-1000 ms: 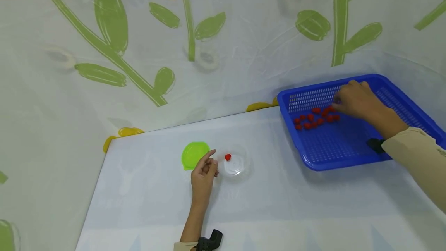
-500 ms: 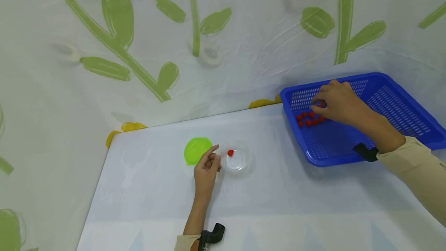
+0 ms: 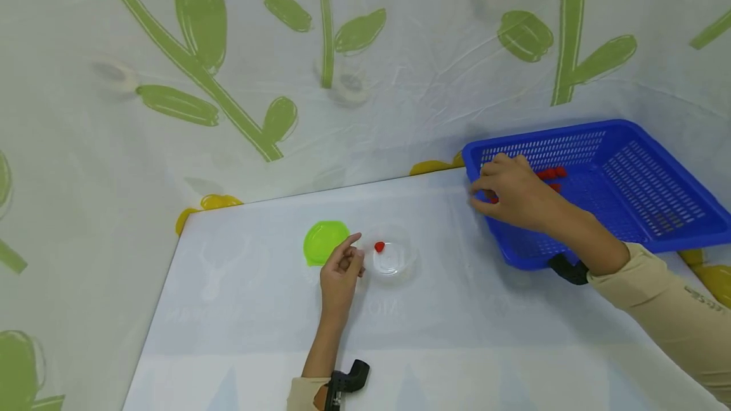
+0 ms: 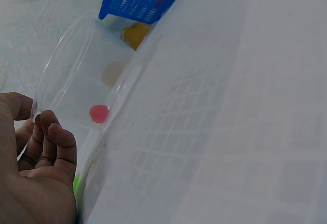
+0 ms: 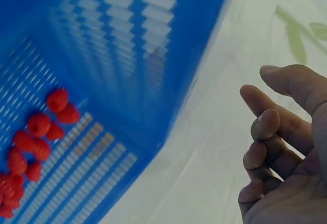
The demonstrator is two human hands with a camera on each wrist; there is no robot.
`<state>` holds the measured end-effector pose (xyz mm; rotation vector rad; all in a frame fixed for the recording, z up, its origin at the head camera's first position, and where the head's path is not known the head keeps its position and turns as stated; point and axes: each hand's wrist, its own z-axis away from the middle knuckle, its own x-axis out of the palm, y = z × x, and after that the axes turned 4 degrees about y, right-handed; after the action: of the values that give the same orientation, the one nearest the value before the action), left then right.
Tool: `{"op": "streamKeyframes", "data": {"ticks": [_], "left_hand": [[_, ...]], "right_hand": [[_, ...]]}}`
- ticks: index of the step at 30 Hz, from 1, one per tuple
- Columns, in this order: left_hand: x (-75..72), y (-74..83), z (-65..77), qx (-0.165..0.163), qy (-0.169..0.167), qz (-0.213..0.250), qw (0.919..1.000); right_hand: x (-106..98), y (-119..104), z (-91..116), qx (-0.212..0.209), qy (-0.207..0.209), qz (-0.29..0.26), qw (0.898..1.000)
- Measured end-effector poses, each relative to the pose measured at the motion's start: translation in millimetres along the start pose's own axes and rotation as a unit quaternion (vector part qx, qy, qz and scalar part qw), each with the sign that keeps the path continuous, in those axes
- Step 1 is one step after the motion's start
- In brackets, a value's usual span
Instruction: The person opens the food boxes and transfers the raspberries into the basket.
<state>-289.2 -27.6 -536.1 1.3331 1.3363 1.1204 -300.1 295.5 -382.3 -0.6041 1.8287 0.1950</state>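
Observation:
My left hand [image 3: 341,271] is at the left side of a clear plastic bowl [image 3: 394,263]. In the left wrist view the bowl's rim runs between thumb and curled fingers, which pinch it. One raspberry [image 4: 99,114] lies inside the bowl. My right hand [image 3: 514,190] hovers over the left rim of a blue basket [image 3: 599,233]. Thumb and forefinger stand apart in the right wrist view, and nothing shows between them. Several more raspberries [image 5: 39,125] lie grouped on the basket's bottom; in the head view the right hand partly hides them.
A bright green lid [image 3: 323,241] lies on the white table [image 3: 240,309], left of the bowl and partly behind the left hand. Behind the table stands a pale flower-printed wall sheet [image 3: 411,81]. The basket's raised side lies on the right hand's way across.
My right hand has moved leftward from above the raspberries to the basket's left rim. The left hand stays at the bowl, and the head view has shifted slightly.

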Motion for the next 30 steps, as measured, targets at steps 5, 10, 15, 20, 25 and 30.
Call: {"op": "streamKeyframes", "data": {"ticks": [5, 10, 15, 20, 25, 30], "left_hand": [[0.4, 17.3, 1.5, 0.006, -0.009, 0.012, 0.9999], [0.8, 24.8, 3.1, -0.001, -0.007, -0.001, 1.0], [0.0, 24.5, 2.9, -0.003, -0.005, 0.001, 1.0], [-0.5, 23.4, 3.4, -0.002, -0.003, 0.002, 1.0], [-0.7, 21.9, 3.0, 0.005, -0.005, 0.01, 0.9999], [-0.8, 22.8, 3.0, 0.008, -0.004, 0.005, 0.9999]], "right_hand": [[5.3, -16.8, -5.2, -0.026, 0.003, -0.016, 1.0], [13.2, -32.8, -10.2, -0.024, -0.011, -0.028, 0.999], [22.8, -46.6, -14.8, -0.029, -0.01, -0.035, 0.999], [34.7, -58.9, -18.5, -0.045, -0.004, -0.043, 0.998], [46.0, -69.1, -21.0, -0.04, -0.018, -0.048, 0.998], [57.2, -77.7, -23.0, -0.025, -0.045, -0.051, 0.997]]}}
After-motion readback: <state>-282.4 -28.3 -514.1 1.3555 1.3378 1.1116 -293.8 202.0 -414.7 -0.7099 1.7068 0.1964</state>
